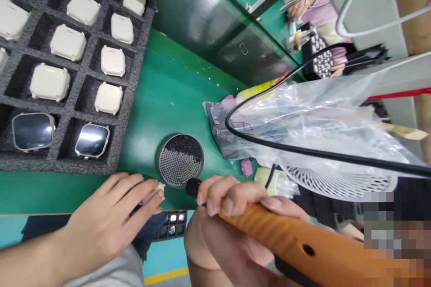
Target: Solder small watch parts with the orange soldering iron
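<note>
My left hand (104,217) is closed near the bench's front edge, its fingers around a pale watch case (161,188) that they mostly hide. An orange electric screwdriver (296,233) lies in my right hand (235,206), fingers wrapped over its grip. Its black nose points left, close to the lower right of a round dish (174,171). Small dark screws (185,144) are heaped at the dish's far side, over a dimpled grey plate. The driver's tip is not clearly visible.
A grey foam tray (133,76) at left holds several white watch cases (112,60) and two screen-up watches (92,140). To the right lie a clear plastic bag (296,116), a black cable (266,144) and a white fan grille (336,181). Across the bench, another person's hands (299,9) show.
</note>
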`<action>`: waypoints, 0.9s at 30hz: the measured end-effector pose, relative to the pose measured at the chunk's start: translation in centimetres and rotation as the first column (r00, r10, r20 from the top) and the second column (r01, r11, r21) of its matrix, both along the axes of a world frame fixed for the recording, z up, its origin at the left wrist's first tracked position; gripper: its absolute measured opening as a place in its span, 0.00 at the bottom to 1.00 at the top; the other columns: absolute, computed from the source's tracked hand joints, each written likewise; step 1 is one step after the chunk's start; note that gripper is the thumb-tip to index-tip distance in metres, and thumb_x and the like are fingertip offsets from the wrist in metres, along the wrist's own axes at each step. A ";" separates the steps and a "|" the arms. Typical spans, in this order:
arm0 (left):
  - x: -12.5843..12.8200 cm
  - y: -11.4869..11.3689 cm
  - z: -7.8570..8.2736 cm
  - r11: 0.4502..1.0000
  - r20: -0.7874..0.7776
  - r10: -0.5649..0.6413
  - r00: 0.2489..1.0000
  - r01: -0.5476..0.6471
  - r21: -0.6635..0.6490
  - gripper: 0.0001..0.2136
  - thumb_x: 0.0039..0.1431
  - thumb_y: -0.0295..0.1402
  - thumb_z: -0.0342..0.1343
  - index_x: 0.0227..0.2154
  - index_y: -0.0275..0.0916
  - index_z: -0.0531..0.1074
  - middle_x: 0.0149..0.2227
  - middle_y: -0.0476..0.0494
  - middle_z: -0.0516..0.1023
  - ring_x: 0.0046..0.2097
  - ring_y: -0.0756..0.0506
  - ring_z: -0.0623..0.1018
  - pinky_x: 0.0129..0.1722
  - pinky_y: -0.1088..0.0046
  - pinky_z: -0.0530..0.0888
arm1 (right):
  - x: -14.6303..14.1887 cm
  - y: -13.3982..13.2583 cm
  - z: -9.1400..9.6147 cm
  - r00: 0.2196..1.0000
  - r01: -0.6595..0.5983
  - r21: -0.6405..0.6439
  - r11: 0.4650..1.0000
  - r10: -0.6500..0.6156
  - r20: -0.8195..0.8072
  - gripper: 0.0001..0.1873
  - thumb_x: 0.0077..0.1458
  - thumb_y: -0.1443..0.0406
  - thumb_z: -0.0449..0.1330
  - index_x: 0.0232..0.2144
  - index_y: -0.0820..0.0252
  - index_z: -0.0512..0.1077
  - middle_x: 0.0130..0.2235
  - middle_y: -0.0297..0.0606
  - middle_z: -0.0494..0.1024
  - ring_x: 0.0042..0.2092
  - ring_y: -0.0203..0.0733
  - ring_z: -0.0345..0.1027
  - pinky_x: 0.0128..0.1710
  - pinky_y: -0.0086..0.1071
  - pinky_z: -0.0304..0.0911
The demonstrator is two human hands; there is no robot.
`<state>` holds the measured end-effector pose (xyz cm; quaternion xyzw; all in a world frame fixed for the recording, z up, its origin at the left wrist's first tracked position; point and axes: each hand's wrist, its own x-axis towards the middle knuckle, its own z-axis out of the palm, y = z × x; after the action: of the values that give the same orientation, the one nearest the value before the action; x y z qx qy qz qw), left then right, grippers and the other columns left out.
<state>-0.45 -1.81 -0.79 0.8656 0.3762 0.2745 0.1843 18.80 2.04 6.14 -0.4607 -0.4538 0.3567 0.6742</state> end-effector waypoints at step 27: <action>0.1 0.2 0.0 0.996 0.026 0.015 1.000 -0.013 -0.092 0.18 0.73 0.26 0.46 0.58 0.35 0.76 0.57 0.39 0.77 0.57 0.36 0.72 0.58 0.54 0.65 | -1.2 -1.8 -1.7 0.941 -0.298 -0.059 0.953 0.304 0.149 0.21 0.64 0.53 0.60 0.58 0.32 0.65 0.27 0.26 0.65 0.23 0.41 0.65 0.20 0.38 0.67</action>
<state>-0.38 -1.60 -0.81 0.8498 0.3920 0.2694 0.2271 17.55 0.19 4.43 -0.4245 -0.5638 0.4264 0.5657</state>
